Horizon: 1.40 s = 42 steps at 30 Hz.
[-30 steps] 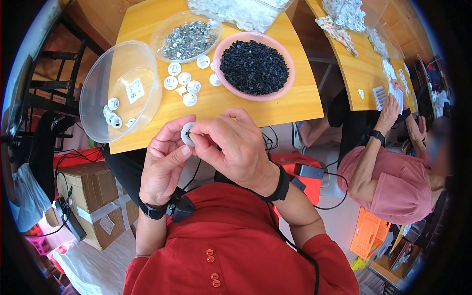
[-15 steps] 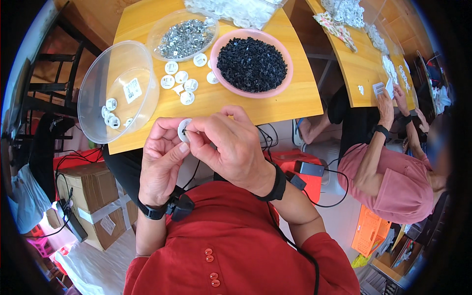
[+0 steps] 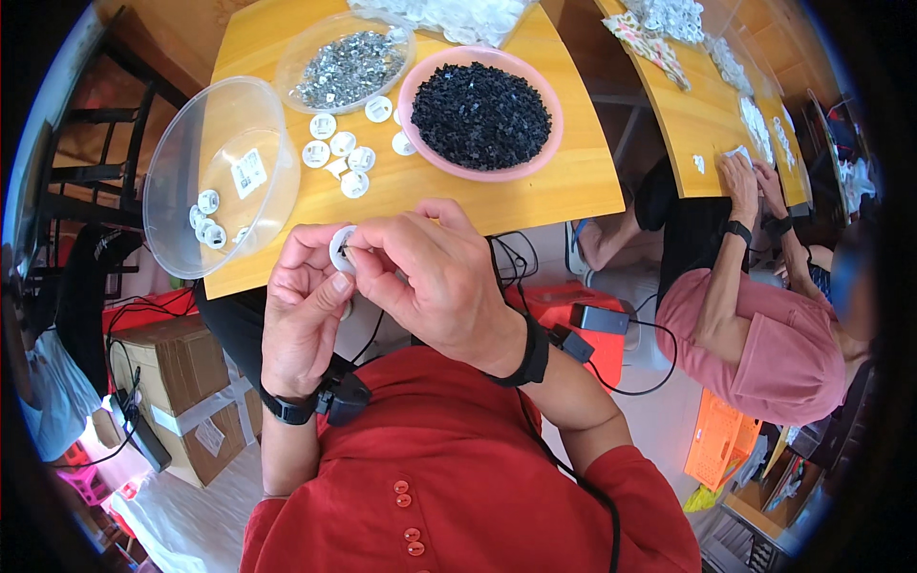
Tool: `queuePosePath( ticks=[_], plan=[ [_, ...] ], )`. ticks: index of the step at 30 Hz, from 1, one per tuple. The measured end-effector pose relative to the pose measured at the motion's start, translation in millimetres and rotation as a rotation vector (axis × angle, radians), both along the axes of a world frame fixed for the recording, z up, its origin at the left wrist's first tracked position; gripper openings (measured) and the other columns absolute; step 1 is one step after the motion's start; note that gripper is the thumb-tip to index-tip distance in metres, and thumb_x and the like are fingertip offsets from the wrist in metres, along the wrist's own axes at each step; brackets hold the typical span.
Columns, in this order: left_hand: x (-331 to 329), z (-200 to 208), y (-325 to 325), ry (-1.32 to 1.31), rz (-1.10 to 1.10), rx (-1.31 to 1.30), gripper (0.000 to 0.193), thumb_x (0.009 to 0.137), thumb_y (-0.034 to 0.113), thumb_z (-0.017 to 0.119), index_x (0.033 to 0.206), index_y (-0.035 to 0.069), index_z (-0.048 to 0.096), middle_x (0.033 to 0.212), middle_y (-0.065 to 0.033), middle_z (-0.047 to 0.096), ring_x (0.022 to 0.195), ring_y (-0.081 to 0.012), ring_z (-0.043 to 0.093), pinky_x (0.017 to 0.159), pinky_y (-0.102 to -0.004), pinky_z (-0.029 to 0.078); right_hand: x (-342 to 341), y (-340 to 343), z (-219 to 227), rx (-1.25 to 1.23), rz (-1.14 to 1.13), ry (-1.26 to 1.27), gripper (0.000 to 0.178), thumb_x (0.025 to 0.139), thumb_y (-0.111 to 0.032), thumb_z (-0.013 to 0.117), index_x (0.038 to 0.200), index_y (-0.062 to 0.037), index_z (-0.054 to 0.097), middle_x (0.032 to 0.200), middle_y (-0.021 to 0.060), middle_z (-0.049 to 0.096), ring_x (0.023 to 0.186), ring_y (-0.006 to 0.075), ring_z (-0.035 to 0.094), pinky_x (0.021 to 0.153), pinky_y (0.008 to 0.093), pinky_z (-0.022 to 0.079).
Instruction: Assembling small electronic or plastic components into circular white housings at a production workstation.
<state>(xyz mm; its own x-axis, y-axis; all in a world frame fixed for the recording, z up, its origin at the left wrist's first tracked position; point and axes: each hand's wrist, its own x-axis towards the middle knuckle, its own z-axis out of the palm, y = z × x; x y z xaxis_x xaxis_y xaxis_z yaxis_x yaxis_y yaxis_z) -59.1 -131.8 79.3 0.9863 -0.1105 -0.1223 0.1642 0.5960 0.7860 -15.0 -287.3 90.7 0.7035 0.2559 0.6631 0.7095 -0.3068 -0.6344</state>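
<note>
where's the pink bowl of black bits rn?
Head view, upper centre: the pink bowl sits on the yellow table, right of the clear bowl of silver parts, beyond both hands.

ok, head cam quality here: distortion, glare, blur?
Head view: strong fisheye, the table edge bows and a black vignette rings the frame; even daylight, soft shadows; mild sheen on the clear bowl; left hand, right hand and white disc sharp.

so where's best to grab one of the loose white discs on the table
Probably by the rim, from straight above: each white disc lies flat on the table, so only its edge offers opposing sides to pinch. The left hand holds its disc by the rim too.
</note>
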Motion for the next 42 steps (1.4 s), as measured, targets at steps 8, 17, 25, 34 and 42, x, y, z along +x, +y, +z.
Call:
queuePosePath(
  ticks=[8,17,25,34,42],
  plan=[
    [0.0,4.5,-6.6,-0.015,0.047,0.044,0.035,0.086,-0.004,0.062,0.119,0.000,0.051,0.115,-0.0096,0.061,0.104,-0.0137,0.059,0.089,-0.0242,0.048,-3.1,2.0,-0.7,0.024,-0.036,0.071,0.012,0.079,-0.007,0.067,0.085,-0.0086,0.057,0.069,0.0023,0.059,0.059,0.0209,0.056,0.068,0.0335,0.042],
    [-2.5,-3.6,-8.0,-0.085,0.110,0.142,0.034,0.087,-0.004,0.061,0.120,-0.001,0.050,0.116,-0.0112,0.061,0.106,-0.0161,0.059,0.091,-0.0270,0.048,0.7,1.5,-0.7,0.009,0.012,0.075,0.010,0.084,-0.012,0.063,0.085,-0.0087,0.054,0.073,0.0040,0.060,0.063,0.0244,0.057,0.069,0.0361,0.040],
    [2.6,3.9,-7.1,-0.063,0.048,0.033,0.034,0.089,0.006,0.063,0.120,0.000,0.049,0.109,-0.0093,0.062,0.095,-0.0140,0.060,0.086,-0.0262,0.049,1.3,-7.2,1.5,0.183,0.130,0.325,0.011,0.083,-0.008,0.064,0.094,-0.0044,0.062,0.080,0.0052,0.065,0.060,0.0192,0.058,0.064,0.0318,0.043],
    [2.5,3.3,-4.0,-0.070,0.017,0.041,0.034,0.089,0.007,0.063,0.118,0.002,0.048,0.106,-0.0082,0.061,0.091,-0.0141,0.060,0.083,-0.0260,0.049,9.8,-7.5,1.7,0.606,0.443,1.023,0.024,0.083,-0.009,0.068,0.102,0.0028,0.061,0.084,0.0048,0.062,0.070,0.0057,0.061,0.056,0.0187,0.047],
    [2.2,5.4,-9.1,-0.105,0.027,0.082,0.033,0.089,0.007,0.063,0.118,0.002,0.048,0.105,-0.0084,0.061,0.092,-0.0153,0.060,0.084,-0.0272,0.048,8.6,-5.5,4.6,0.777,0.513,1.127,0.020,0.086,-0.005,0.064,0.103,0.0053,0.061,0.084,0.0040,0.064,0.069,0.0064,0.062,0.059,0.0188,0.050]
  ],
)
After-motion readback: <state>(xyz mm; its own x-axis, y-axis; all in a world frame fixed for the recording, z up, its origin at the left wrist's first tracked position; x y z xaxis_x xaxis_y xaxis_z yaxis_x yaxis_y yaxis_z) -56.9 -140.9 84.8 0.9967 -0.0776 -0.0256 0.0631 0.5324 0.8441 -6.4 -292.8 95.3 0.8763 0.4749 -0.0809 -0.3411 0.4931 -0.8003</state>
